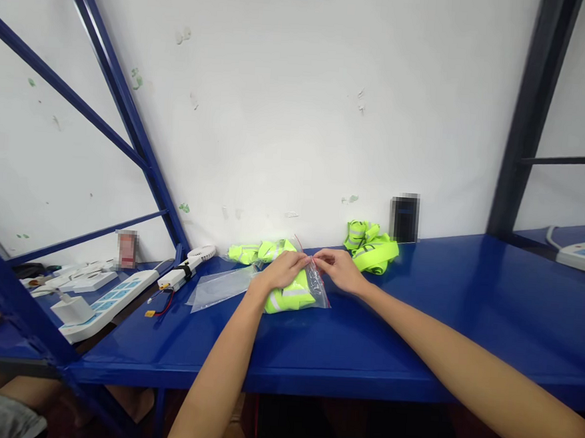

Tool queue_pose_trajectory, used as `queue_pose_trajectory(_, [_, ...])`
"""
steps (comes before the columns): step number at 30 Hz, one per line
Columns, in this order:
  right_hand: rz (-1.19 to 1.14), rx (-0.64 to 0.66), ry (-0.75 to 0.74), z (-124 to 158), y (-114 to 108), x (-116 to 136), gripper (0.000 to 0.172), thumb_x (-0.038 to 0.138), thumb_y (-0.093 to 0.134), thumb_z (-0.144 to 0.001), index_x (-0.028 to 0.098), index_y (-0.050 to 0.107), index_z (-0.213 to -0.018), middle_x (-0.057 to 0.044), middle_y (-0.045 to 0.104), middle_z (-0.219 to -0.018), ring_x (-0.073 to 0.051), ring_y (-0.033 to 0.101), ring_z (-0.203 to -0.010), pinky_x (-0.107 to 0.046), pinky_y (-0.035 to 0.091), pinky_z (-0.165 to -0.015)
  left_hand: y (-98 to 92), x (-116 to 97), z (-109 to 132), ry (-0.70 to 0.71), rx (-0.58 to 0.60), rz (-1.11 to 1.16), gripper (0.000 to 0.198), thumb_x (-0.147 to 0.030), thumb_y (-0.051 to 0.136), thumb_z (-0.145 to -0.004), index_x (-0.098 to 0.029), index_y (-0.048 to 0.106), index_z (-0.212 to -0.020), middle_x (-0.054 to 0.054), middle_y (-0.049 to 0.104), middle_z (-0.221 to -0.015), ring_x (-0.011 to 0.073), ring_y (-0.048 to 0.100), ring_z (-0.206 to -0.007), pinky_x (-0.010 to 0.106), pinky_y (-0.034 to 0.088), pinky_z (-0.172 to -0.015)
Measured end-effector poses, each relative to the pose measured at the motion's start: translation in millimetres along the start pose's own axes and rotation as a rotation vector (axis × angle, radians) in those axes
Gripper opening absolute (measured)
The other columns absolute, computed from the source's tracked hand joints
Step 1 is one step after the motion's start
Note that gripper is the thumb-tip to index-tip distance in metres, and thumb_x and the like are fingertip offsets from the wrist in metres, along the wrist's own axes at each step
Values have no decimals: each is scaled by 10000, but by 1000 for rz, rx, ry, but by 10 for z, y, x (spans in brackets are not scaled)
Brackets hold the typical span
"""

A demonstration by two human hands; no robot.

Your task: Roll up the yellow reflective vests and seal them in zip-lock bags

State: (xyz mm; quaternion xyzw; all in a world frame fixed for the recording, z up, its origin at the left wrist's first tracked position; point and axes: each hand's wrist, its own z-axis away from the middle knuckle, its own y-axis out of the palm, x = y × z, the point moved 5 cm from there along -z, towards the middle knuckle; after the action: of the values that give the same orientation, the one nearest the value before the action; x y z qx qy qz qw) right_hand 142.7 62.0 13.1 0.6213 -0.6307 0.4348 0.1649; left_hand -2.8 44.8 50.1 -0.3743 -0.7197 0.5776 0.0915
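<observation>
My left hand [283, 270] and right hand [340, 269] pinch the top of the clear bag [320, 292]. If I slip, the yellow vest [289, 298] may pop out.

This looks like a small packing or storage workroom. A blue steel rack [414, 334] with slanted braces serves as the bench against a bare, scuffed white wall [300, 113]. Power strips [117, 293], a loose clear bag [217, 287], folded reflective vests [370, 248] and one bagged vest [291, 298] lie on it.
</observation>
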Motion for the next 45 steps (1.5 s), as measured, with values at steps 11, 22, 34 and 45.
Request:
queue_pose_trajectory(11, [-226, 124, 282, 47, 156, -117, 383, 511, 677, -748, 142, 703, -849, -31, 653, -699, -141, 573, -583, -251, 471, -512, -3, 23, 26, 4, -18, -14, 343, -412, 311, -981, -197, 565, -901, 19, 602, -779, 168, 536, -704, 280, 384, -667])
queue_pose_trajectory(22, [-287, 104, 364, 76, 234, -88, 280, 418, 691, -721, 145, 732, -770, -48, 697, -726, -144, 579, -600, -263, 483, -574, -32, 115, 40, -41, -53, -122, 316, -398, 283, -989, -212, 531, -927, 31, 601, -780, 193, 553, -694, 294, 369, -643])
queue_pose_trajectory(34, [-83, 43, 224, 58, 289, 22, 316, 420, 597, -778, 131, 722, -754, -38, 672, -660, -157, 555, -589, -258, 407, -555, -72, 146, 77, -61, -48, -100, 322, -419, 292, -979, -214, 523, -891, 24, 586, -759, 192, 542, -686, 303, 368, -637])
queue_pose_trajectory(45, [18, 38, 104, 26, 274, 23, 299, 402, 577, -828, 158, 744, -864, -74, 752, -870, -234, 663, -790, -296, 482, -694, -109, 164, 45, -23, -27, 141, 249, -338, 451, -904, -173, 619, -825, 11, 638, -792, 152, 566, -728, 261, 411, -659])
